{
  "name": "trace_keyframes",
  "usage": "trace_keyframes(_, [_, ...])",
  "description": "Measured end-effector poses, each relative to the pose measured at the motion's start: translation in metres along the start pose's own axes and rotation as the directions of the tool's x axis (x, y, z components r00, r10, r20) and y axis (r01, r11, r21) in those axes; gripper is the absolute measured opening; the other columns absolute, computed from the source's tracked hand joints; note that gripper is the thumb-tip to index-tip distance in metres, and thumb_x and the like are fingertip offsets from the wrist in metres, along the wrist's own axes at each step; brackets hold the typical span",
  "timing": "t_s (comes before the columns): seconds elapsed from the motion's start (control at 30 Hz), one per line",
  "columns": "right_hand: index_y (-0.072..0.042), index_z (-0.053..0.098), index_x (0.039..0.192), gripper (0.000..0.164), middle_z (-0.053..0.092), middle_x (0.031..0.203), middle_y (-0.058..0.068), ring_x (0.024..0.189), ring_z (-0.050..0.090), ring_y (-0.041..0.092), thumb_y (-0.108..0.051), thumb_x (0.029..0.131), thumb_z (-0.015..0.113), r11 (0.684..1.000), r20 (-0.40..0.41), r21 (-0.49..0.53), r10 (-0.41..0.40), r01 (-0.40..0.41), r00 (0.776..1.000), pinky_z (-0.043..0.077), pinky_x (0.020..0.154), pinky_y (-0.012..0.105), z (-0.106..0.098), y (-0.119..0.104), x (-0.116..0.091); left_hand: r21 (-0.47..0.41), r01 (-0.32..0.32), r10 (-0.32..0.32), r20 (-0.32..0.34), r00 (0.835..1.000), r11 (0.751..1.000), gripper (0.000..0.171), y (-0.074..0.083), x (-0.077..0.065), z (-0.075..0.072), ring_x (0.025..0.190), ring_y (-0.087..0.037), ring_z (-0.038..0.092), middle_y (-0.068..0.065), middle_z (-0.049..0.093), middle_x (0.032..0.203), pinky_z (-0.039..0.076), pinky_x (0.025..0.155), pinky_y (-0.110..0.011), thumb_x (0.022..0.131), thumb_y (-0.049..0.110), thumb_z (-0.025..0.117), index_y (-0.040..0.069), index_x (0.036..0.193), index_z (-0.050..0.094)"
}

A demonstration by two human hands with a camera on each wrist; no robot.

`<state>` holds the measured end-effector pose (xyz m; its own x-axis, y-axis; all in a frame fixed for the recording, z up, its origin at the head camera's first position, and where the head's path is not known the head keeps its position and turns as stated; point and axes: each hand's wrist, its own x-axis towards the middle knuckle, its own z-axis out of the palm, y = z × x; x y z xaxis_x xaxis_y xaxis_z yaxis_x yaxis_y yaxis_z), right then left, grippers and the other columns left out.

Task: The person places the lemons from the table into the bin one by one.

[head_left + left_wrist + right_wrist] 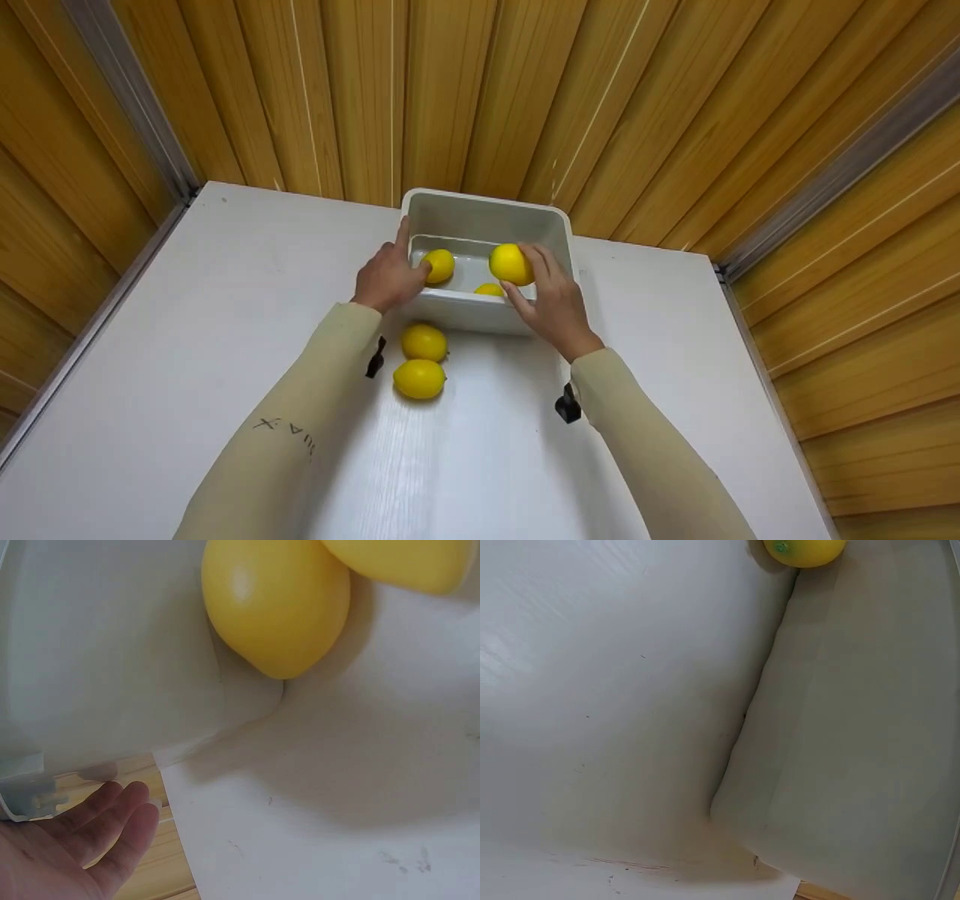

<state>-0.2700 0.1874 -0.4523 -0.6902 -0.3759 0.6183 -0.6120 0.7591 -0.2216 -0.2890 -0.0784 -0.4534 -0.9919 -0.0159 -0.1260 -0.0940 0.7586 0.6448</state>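
My right hand [555,304] grips a yellow lemon [511,264] over the grey plastic bin [472,311]; that hand is out of sight in the right wrist view. At the bin's left side my left hand [390,276] holds the rim, thumb over the edge and fingers along the outer wall. In the left wrist view the fingers [112,832] show beyond the bin wall. Inside the bin lie a lemon [441,265] by the left thumb and another lemon [489,289], partly hidden by the front wall.
Two more lemons, a rear lemon [424,343] and a front lemon [419,379], sit on the white table [480,465] before the bin. A wood-patterned wall [442,97] stands close behind the bin, with panelled walls at both sides.
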Motion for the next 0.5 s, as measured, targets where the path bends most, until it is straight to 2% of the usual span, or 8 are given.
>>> trace_keyframes(0.5, [-0.012,0.046,0.138,0.058,0.053,0.132,0.007,0.116,0.058,0.023,-0.039,0.090,0.066,1.000,0.016,0.010,0.020,-0.020,1.000,0.049,0.102,0.038,0.0032,-0.0006,0.0050,-0.009,0.028,-0.028,0.011,1.000,1.000,0.087,0.0012,-0.0017,0.0000,0.120,-0.033,0.051,-0.016,0.044,0.142,0.035,0.112,-0.052,0.092,0.046,0.053,0.033,0.155,-0.007])
